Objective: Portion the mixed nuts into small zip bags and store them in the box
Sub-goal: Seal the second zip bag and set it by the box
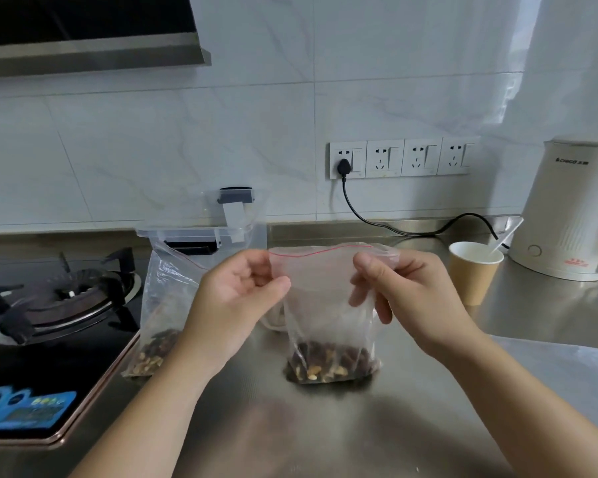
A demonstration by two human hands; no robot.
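Left hand [237, 298]: palm turned inward, thumb and fingers pinched on the left top corner of the small zip bag [328, 305].
Right hand [404, 298]: mirrored pose, gripping the bag's right top corner by the red seal line.
Mixed nuts [328, 365]: below both hands, settled in the bag's bottom on the steel counter [325, 436].
Larger nut bag [159, 312]: just left of the left wrist, partly hidden by it.
Clear box [204, 232]: beyond the left hand, contents unclear.
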